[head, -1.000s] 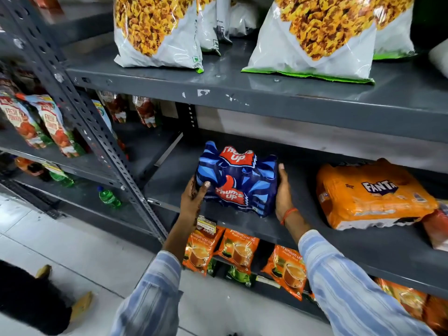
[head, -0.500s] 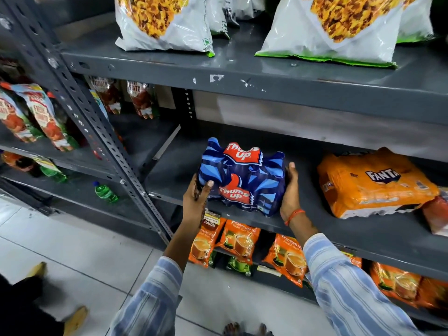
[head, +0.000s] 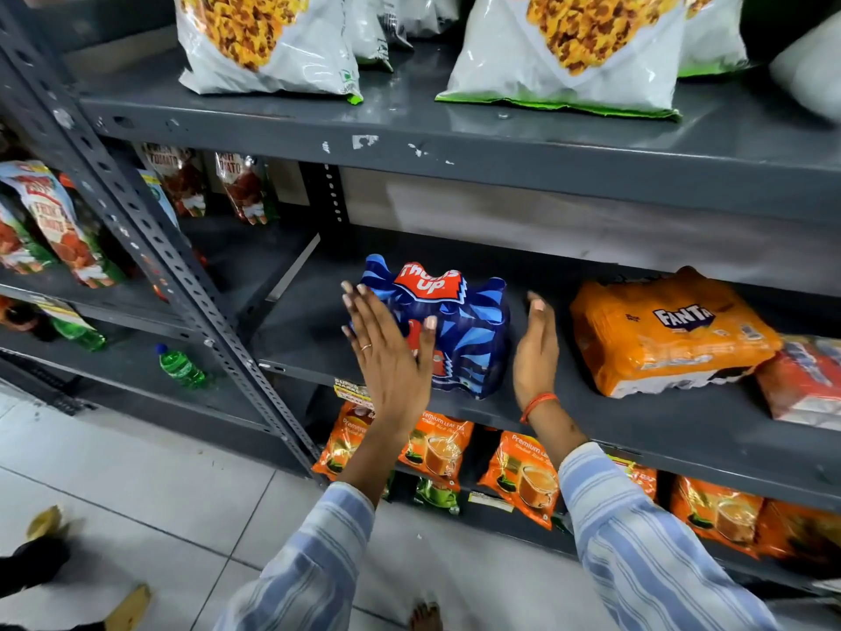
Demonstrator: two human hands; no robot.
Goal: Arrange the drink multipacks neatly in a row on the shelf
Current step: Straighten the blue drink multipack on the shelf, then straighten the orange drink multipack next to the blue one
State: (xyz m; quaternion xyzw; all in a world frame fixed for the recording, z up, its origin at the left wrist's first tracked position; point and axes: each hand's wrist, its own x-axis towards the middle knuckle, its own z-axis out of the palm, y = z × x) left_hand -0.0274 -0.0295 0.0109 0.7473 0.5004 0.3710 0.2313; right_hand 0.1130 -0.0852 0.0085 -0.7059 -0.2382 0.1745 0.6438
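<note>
- Left hand (head: 391,357) flat, fingers spread, palm toward front-left face of blue Thums Up multipack (head: 459,330); looks touching or just off it, can't tell which.
- Right hand (head: 534,352) flat too, fingers together, just beside pack's right side, small gap visible, gripping nothing.
- Pack sits on middle shelf (head: 591,425) near front edge, toward left end, between both hands; long axis runs front-to-back, slightly skewed.
- Orange Fanta multipack (head: 669,334) same shelf, to the right, apart from blue pack; right hand between them. Red pack (head: 805,384) touching Fanta at right edge, partly cut off.
- Judgement: blue pack placed; next likely nudge it rightward to close gap, left hand better placed to push.
- Shelf above holds snack bags (head: 273,43); shelf below holds tea pouches (head: 521,475).
</note>
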